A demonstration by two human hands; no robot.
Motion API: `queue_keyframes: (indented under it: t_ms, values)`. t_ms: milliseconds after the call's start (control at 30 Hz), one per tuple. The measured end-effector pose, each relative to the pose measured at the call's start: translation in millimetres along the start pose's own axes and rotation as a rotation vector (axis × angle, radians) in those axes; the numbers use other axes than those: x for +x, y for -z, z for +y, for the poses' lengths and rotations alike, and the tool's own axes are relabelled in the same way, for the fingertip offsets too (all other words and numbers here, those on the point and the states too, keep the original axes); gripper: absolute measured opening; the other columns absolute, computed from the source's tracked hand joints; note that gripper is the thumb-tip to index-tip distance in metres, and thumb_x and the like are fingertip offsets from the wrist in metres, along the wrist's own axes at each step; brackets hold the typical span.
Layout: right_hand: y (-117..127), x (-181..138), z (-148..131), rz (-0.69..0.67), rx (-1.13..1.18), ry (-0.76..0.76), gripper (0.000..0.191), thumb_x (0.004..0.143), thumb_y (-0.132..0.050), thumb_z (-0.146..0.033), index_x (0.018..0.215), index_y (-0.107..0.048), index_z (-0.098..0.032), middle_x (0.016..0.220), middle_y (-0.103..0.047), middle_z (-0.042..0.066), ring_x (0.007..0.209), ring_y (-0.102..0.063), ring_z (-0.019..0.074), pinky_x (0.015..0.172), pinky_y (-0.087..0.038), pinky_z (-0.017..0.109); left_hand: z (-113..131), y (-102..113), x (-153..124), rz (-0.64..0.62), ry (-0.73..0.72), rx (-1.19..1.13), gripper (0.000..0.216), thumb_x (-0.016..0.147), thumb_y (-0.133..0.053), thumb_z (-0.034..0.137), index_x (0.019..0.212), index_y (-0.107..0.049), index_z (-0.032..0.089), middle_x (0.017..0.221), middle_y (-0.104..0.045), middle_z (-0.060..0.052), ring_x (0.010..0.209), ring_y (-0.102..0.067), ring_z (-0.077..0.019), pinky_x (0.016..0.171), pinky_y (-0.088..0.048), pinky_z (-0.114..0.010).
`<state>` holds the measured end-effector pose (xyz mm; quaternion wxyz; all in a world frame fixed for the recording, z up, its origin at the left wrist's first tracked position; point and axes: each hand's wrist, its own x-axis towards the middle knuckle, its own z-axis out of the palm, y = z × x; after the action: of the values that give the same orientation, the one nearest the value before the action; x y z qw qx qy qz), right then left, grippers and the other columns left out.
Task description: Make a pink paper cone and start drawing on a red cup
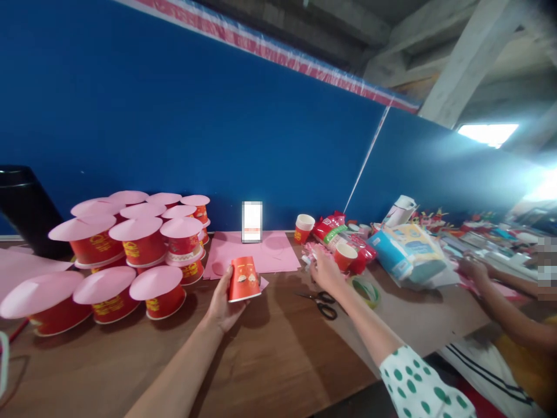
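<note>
A red paper cup (245, 280) with gold print is held upside down in my left hand (224, 305), its wide rim facing down. A small pink paper corner pokes out behind the cup. Farther right, my right hand (325, 270) is over a heap of pink paper scraps (310, 253), its fingers bent down into them. Whatever lies between those fingertips is hidden. Black-handled scissors (324, 304) rest on the table just below that hand. Beside its wrist are a roll of tape (366, 292) and another red paper cup (346, 255).
Rows of red cups topped with pink paper cones (136, 233) stand at left, near a black bottle (28, 209). A phone (252, 222) leans behind pink paper sheets (278, 252). Stacked cups (303, 228), red packaging (333, 226) and a blue-white bag (404, 255) lie right, before a co-worker's hands (476, 273).
</note>
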<state>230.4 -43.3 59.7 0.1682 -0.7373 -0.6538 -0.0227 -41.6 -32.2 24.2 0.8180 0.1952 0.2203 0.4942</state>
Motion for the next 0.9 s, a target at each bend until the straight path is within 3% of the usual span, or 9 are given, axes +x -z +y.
queue_keyframes:
  t_ms: [133, 300, 500, 633, 767, 900]
  values:
    - [-8, -8, -28, 0.031, 0.313, 0.129, 0.051, 0.077, -0.037, -0.001, 0.127, -0.035, -0.012, 0.109, -0.062, 0.012, 0.097, -0.060, 0.0177, 0.086, -0.046, 0.031, 1, -1, 0, -0.043, -0.010, -0.038, 0.044, 0.084, -0.053, 0.044, 0.110, -0.058, 0.009, 0.095, -0.069, -0.015, 0.087, -0.067, -0.0261, 0.079, -0.054, -0.040]
    - [-37, -32, -62, 0.055, 0.534, 0.288, 0.034, 0.085, -0.034, -0.007, 0.117, -0.040, -0.018, 0.103, -0.065, 0.009, 0.095, -0.062, 0.0156, 0.085, -0.048, 0.029, 4, -1, -2, -0.030, -0.062, -0.082, 0.039, 0.086, -0.051, 0.043, 0.108, -0.058, 0.012, 0.091, -0.070, -0.012, 0.080, -0.067, -0.0226, 0.070, -0.055, -0.036]
    - [-55, -49, -65, 0.062, 0.637, 0.296, 0.020, 0.091, -0.038, -0.021, 0.108, -0.047, -0.018, 0.099, -0.067, 0.009, 0.091, -0.064, 0.0189, 0.080, -0.048, 0.027, 5, 0, -3, 0.132, -0.095, -0.058, 0.036, 0.084, -0.057, 0.038, 0.105, -0.059, 0.010, 0.090, -0.070, -0.012, 0.074, -0.067, -0.0200, 0.065, -0.055, -0.031]
    - [-52, -48, -61, 0.081, 0.614, 0.319, 0.023, 0.093, -0.038, -0.029, 0.102, -0.057, -0.018, 0.093, -0.068, 0.009, 0.086, -0.065, 0.0207, 0.078, -0.049, 0.028, 7, 0, -3, 0.179, -0.118, -0.038, 0.038, 0.082, -0.058, 0.040, 0.106, -0.058, 0.010, 0.092, -0.069, -0.013, 0.075, -0.067, -0.0206, 0.060, -0.053, -0.028]
    - [-47, -52, -65, 0.114, 0.591, 0.369, 0.033, 0.094, -0.037, -0.033, 0.115, -0.058, -0.019, 0.106, -0.067, 0.010, 0.097, -0.063, 0.0220, 0.086, -0.047, 0.030, 7, 0, -5, 0.211, -0.166, -0.020, 0.033, 0.081, -0.060, 0.038, 0.104, -0.059, 0.013, 0.085, -0.069, -0.009, 0.067, -0.065, -0.0181, 0.057, -0.051, -0.026]
    - [-43, -63, -73, 0.029, 0.582, 0.392, 0.041, 0.095, -0.029, -0.030, 0.133, -0.043, -0.019, 0.097, -0.068, 0.009, 0.088, -0.065, 0.0207, 0.081, -0.051, 0.030, 4, -2, -6, 0.206, -0.180, -0.022, 0.030, 0.082, -0.059, 0.037, 0.101, -0.059, 0.014, 0.085, -0.069, -0.008, 0.072, -0.066, -0.0193, 0.067, -0.054, -0.031]
